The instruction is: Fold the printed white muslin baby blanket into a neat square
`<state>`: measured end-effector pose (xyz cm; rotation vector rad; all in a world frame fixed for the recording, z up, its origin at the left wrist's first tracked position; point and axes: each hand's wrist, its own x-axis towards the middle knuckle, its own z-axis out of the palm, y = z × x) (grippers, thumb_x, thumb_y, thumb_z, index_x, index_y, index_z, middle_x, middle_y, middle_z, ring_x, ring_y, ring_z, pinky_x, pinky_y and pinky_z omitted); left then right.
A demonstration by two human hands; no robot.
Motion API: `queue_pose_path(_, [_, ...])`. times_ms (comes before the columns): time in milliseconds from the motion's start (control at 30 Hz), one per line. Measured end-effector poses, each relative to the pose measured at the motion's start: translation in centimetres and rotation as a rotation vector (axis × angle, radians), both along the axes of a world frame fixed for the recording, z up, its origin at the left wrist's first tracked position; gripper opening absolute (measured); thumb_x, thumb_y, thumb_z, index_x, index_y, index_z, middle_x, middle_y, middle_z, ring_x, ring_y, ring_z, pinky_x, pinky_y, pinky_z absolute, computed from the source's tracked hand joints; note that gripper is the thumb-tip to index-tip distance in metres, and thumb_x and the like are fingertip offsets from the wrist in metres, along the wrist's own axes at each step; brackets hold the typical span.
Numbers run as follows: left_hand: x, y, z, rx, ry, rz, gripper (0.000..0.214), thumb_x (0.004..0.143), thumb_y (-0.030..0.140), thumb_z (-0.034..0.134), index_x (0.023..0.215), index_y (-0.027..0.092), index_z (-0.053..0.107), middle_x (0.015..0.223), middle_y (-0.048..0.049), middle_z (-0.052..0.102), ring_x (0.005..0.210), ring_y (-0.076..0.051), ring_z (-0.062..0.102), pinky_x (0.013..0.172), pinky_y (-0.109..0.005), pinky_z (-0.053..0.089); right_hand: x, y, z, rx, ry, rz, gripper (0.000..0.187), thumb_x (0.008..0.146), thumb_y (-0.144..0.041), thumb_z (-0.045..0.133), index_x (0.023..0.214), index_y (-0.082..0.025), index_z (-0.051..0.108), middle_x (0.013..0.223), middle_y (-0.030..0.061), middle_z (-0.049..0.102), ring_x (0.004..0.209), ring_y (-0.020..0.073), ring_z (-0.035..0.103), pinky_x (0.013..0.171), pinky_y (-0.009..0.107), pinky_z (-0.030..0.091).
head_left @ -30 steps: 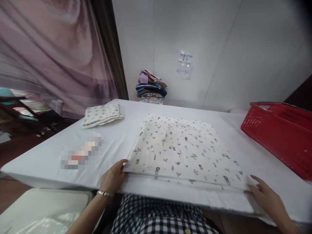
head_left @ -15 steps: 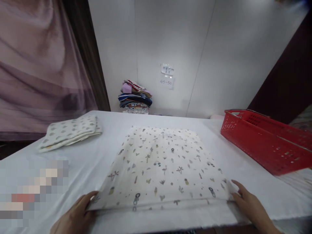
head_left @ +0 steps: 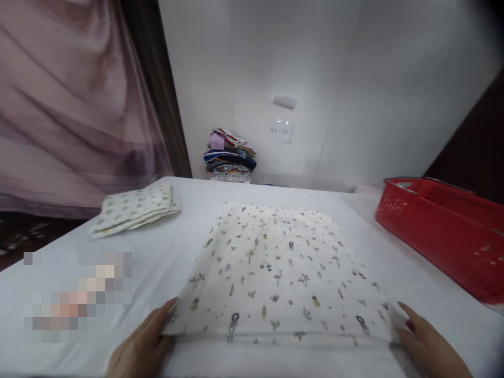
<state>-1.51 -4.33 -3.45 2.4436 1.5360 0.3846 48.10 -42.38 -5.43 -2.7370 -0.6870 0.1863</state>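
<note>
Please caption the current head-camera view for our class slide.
Left hand and right hand hold the near corners of a printed cloth on a white table.

- Spread cloth (head_left: 271, 283): white, brownish palms, olive pineapples
- Folded cloth (head_left: 137, 206) beyond left grip (head_left: 142, 341): off-white, grey-green spots
- Basket (head_left: 437, 241): red
- Bench (head_left: 161, 257): white
- Curtain (head_left: 66, 94): dusky pink

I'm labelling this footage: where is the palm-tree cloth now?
Centre of the head view: the palm-tree cloth lies spread on the white-covered table, between the left hand and right hand, left of the red basket.
</note>
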Motion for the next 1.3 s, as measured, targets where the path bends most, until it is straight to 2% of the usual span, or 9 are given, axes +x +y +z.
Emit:
queue_pose_path(133, [1.0,-1.1,1.8,-0.029,0.038,0.031,0.052,0.072,0.020,0.040,0.123,0.028,0.048,0.122,0.0016,0.058,0.102,-0.020,0.059,0.082,-0.027,0.047,0.7,0.0,0.4,-0.084,0.088,-0.057,0.069,0.071,-0.050,0.040,0.132,-0.016,0.043,0.100,0.0140,0.065,0.090,0.0290,0.062,0.082,0.037,0.045])
queue_pose_path(300, [1.5,-1.4,2.3,-0.015,0.005,0.040,0.048,0.072,0.017,0.041,0.118,0.024,0.052,0.113,0.0000,0.060,0.096,-0.016,0.060,0.077,-0.022,0.045,0.1,-0.3,2.0,-0.112,0.053,-0.079,0.067,0.069,-0.049,0.042,0.129,-0.017,0.045,0.095,0.0116,0.064,0.077,0.0271,0.063,0.070,0.036,0.046])
queue_pose_path(433, [1.7,-1.5,2.6,-0.007,0.035,0.051,0.041,0.073,0.018,0.042,0.110,0.025,0.056,0.104,0.0015,0.062,0.090,-0.016,0.060,0.071,-0.023,0.044,-0.4,-0.9,2.1,-0.077,-0.071,-0.038,0.059,0.070,-0.045,0.045,0.122,-0.017,0.052,0.086,0.0105,0.064,0.068,0.0261,0.061,0.064,0.038,0.047])
queue_pose_path(533, [1.6,-1.5,2.9,0.013,0.098,-0.005,0.040,0.074,0.020,0.042,0.111,0.025,0.056,0.109,-0.0001,0.060,0.093,-0.018,0.059,0.070,-0.026,0.045,-1.0,-0.9,2.5,-0.076,-0.244,0.059,0.059,0.071,-0.043,0.048,0.123,-0.017,0.051,0.088,0.0134,0.063,0.071,0.0294,0.061,0.063,0.042,0.047])
queue_pose_path(667, [1.8,-1.8,2.9,0.193,0.106,-0.146,0.047,0.070,0.018,0.048,0.117,0.019,0.054,0.119,-0.0077,0.055,0.107,-0.024,0.051,0.086,-0.034,0.043,-3.5,1.1,4.0,0.037,-0.476,0.232,0.051,0.079,-0.043,0.042,0.122,-0.017,0.051,0.114,0.0168,0.056,0.100,0.0328,0.055,0.077,0.045,0.048])
queue_pose_path(800, [4.3,-3.4,2.9,0.310,0.046,-0.383,0.045,0.072,0.013,0.049,0.117,0.018,0.055,0.126,-0.0102,0.051,0.118,-0.027,0.042,0.097,-0.042,0.035,-8.1,5.1,4.8,0.257,-0.308,0.618,0.031,0.084,-0.039,0.046,0.108,-0.022,0.056,0.107,0.0090,0.060,0.098,0.0224,0.057,0.082,0.036,0.049])
queue_pose_path(933, [8.2,-5.5,2.9,0.305,-0.039,-0.618,0.039,0.075,0.009,0.048,0.112,0.017,0.057,0.117,-0.0107,0.057,0.112,-0.025,0.046,0.095,-0.043,0.036,-11.7,9.1,4.3,0.213,-0.214,0.932,0.024,0.087,-0.030,0.047,0.106,-0.022,0.059,0.108,0.0084,0.060,0.099,0.0203,0.056,0.085,0.035,0.048])
queue_pose_path(1100, [11.6,-6.6,2.9,0.269,-0.066,-0.748,0.026,0.077,0.011,0.051,0.100,0.018,0.062,0.101,-0.0081,0.060,0.099,-0.023,0.050,0.087,-0.039,0.040,-12.3,10.7,3.7,0.199,-0.299,0.963,0.024,0.088,-0.025,0.044,0.104,-0.021,0.061,0.101,0.0096,0.061,0.093,0.0208,0.056,0.080,0.037,0.049])
queue_pose_path(1300, [11.6,-6.6,2.3,0.289,-0.134,-0.805,0.020,0.082,0.012,0.047,0.091,0.018,0.064,0.085,-0.0053,0.062,0.085,-0.019,0.051,0.078,-0.036,0.041,-12.5,9.1,4.1,0.276,-0.329,0.984,0.028,0.088,-0.015,0.039,0.105,-0.020,0.060,0.095,0.0093,0.062,0.086,0.0182,0.056,0.071,0.031,0.049])
